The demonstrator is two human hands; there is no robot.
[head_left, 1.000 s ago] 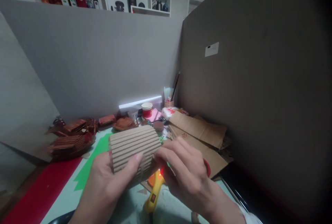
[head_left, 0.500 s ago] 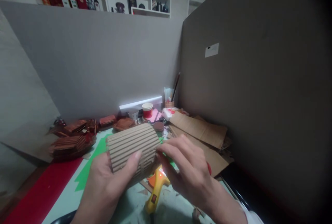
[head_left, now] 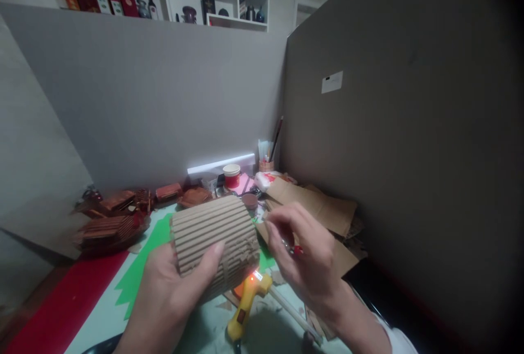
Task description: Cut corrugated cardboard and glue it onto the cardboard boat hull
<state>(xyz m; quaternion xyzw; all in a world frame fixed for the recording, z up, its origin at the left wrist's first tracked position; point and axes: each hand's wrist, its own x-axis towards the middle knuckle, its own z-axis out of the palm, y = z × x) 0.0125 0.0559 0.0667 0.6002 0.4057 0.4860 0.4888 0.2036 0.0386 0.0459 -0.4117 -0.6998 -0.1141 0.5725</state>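
My left hand (head_left: 167,283) is wrapped round a ribbed corrugated cardboard cylinder (head_left: 215,234), its thumb pressed along the near side. The cylinder lies roughly sideways in the air, and its right end has a rough, torn-looking edge. Just right of that end is my right hand (head_left: 305,250), apart from the cardboard, with its fingers curled and the fingertips close to the thumb. A small red and metallic bit shows between thumb and palm; whether it is held cannot be made out. Beneath the cylinder lies a yellow glue gun (head_left: 244,307) with a lit red light.
Brown cardboard sheets (head_left: 315,204) are stacked at the right. Reddish-brown layered pieces (head_left: 110,228) sit at the left, near a green sheet (head_left: 145,261). A red and white paper cup (head_left: 231,176) and a pen holder (head_left: 266,165) stand at the back, before grey partitions (head_left: 184,97).
My right hand has drawn away from the cylinder's right end, slightly to the right. The red and metallic bit now shows inside its curl. My left hand keeps its hold.
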